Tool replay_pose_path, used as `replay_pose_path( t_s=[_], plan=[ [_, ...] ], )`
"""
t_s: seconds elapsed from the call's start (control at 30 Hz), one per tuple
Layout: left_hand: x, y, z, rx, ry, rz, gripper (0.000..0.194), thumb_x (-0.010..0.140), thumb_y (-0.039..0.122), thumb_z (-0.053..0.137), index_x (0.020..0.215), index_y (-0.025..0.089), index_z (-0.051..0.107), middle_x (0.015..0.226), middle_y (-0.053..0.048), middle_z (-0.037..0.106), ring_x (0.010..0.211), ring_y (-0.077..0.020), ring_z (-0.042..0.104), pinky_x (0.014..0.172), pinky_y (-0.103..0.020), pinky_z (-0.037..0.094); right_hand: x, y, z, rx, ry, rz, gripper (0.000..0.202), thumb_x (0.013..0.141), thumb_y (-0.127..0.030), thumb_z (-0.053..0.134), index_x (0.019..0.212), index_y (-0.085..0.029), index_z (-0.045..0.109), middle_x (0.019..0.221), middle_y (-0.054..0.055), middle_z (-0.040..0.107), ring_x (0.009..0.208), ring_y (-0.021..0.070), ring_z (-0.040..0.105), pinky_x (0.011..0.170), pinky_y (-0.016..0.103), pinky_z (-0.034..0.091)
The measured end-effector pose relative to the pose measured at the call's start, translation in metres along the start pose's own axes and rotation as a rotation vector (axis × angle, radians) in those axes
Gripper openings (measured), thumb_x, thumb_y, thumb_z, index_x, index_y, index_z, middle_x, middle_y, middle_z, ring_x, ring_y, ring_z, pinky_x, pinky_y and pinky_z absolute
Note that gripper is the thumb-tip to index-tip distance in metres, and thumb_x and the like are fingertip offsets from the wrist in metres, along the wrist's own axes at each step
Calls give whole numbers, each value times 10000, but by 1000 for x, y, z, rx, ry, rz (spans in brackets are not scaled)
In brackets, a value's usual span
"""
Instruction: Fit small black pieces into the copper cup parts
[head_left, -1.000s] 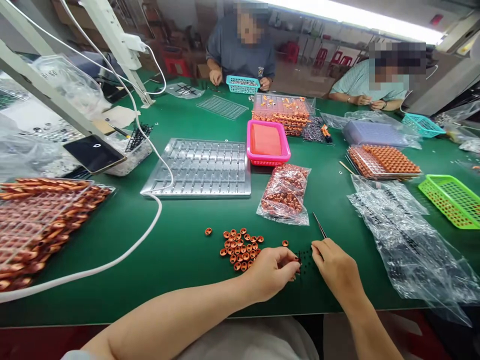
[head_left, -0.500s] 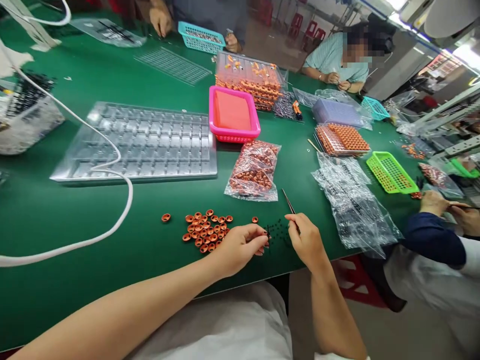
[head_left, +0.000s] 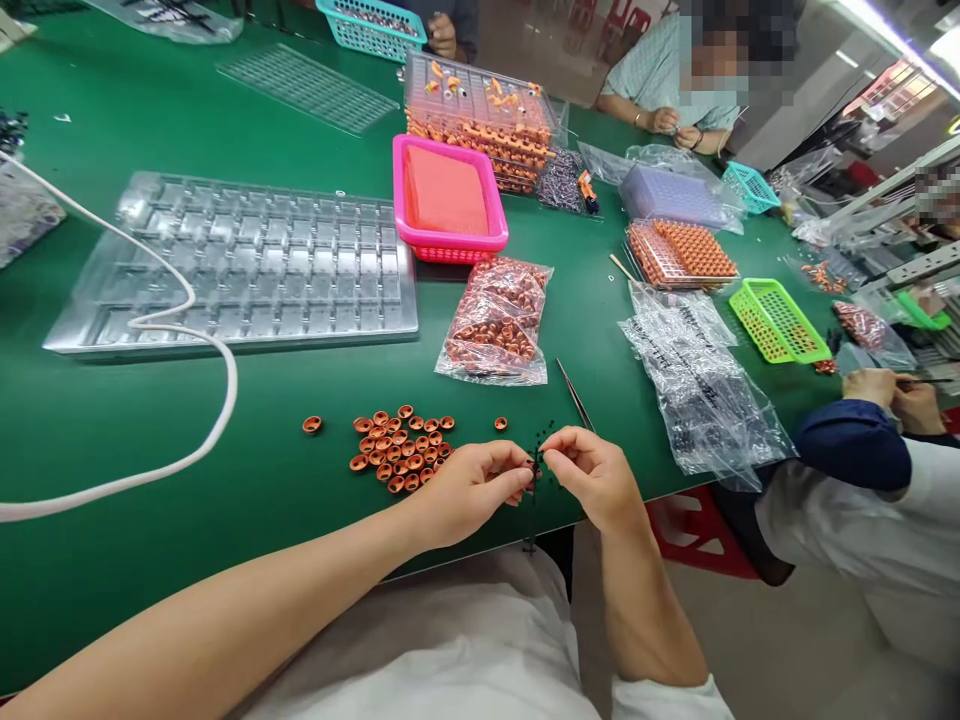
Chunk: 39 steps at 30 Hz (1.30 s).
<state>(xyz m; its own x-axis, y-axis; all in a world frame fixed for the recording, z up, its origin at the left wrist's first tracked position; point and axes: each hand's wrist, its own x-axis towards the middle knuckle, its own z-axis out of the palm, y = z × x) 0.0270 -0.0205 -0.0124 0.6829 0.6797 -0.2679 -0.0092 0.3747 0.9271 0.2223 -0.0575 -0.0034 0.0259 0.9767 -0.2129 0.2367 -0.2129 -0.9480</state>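
Note:
My left hand (head_left: 486,490) pinches a thin black strip (head_left: 534,490) of small parts, held upright above the table's front edge. Close on its right, my right hand (head_left: 592,475) is closed with its fingertips at the same strip. Tweezers (head_left: 574,393) lie on the table just beyond my right hand. Small black pieces (head_left: 546,432) are scattered behind the fingertips. A pile of copper-coloured cups (head_left: 401,445) sits left of my left hand, with a single cup (head_left: 312,425) farther left and another (head_left: 501,424) behind my left fingers.
Behind my hands lie a filled clear bag (head_left: 496,320), a pink basket (head_left: 450,198) and a clear tray (head_left: 255,265). A white cable (head_left: 225,385) crosses the left side. Plastic bags (head_left: 701,385) and a green basket (head_left: 776,322) are at the right, near another person's arm (head_left: 855,445).
My right hand has let go of the tweezers, which now rest on the table, and has moved left to the black strip. The camera view has shifted slightly.

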Motion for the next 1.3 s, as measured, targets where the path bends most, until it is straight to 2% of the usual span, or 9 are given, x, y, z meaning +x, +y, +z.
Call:
replay_pose_path(
  t_s=[0.27, 0.43, 0.53, 0.63, 0.77, 0.83, 0.93, 1.07, 1.3],
  plan=[
    [-1, 1, 0, 98, 15, 22, 222, 867, 347, 593, 911, 137, 649, 803, -27, 644, 704, -144, 582, 685, -274, 489, 0, -8, 1, 6, -7, -2, 116, 826, -306, 656, 777, -201, 642, 679, -22, 587, 569, 96, 487, 505, 212, 386],
    [-1, 3, 2, 206, 56, 60, 195, 860, 311, 574, 879, 135, 657, 744, -11, 638, 623, -122, 535, 593, -236, 432, -2, -11, 3, -61, 4, -76, 78, 812, -233, 619, 742, -203, 604, 654, -41, 552, 539, 85, 467, 486, 206, 366],
    [-3, 4, 4, 333, 106, 130, 156, 854, 257, 560, 809, 143, 656, 669, 7, 619, 590, -109, 506, 560, -214, 389, -5, -10, 10, -221, 81, -203, 86, 811, -175, 585, 734, -210, 579, 670, -39, 548, 564, 93, 491, 502, 210, 382],
    [-4, 3, 4, 462, 162, 218, 152, 853, 224, 551, 771, 148, 655, 658, 4, 635, 601, -111, 528, 572, -207, 387, -9, -8, 21, -483, 212, -422, 125, 823, -113, 547, 750, -215, 549, 702, -28, 556, 608, 106, 509, 564, 227, 413],
    [-5, -1, 4, 505, 194, 236, 158, 851, 212, 548, 733, 155, 637, 637, 8, 628, 579, -108, 521, 549, -200, 375, -11, -5, 29, -777, 326, -632, 157, 851, -72, 515, 790, -216, 531, 717, -9, 571, 652, 130, 527, 612, 255, 417],
    [-4, -2, 4, 485, 202, 209, 153, 852, 219, 554, 736, 160, 634, 627, 14, 622, 569, -108, 516, 539, -200, 371, -7, -3, 22, -808, 351, -623, 155, 869, -83, 505, 801, -218, 538, 722, -6, 579, 654, 134, 534, 626, 257, 426],
    [-3, -2, 3, 416, 208, 141, 152, 860, 246, 564, 748, 166, 627, 629, 16, 624, 559, -112, 519, 532, -207, 377, 5, 0, -1, -779, 375, -478, 128, 886, -136, 510, 806, -222, 562, 749, -7, 596, 626, 129, 528, 648, 260, 438],
    [-1, 1, 2, 336, 205, 80, 165, 865, 290, 570, 765, 170, 626, 652, 5, 633, 578, -124, 537, 537, -217, 391, 24, 7, -29, -832, 209, -223, 134, 885, -188, 499, 776, -225, 567, 748, -5, 593, 630, 142, 532, 631, 270, 416],
    [1, 0, 2, 290, 185, 71, 173, 855, 317, 572, 768, 175, 621, 659, -1, 621, 606, -136, 551, 546, -219, 412, 35, 14, -38, -896, 68, -214, 125, 876, -196, 502, 786, -225, 584, 774, 1, 637, 679, 150, 584, 647, 267, 419]
  ],
)
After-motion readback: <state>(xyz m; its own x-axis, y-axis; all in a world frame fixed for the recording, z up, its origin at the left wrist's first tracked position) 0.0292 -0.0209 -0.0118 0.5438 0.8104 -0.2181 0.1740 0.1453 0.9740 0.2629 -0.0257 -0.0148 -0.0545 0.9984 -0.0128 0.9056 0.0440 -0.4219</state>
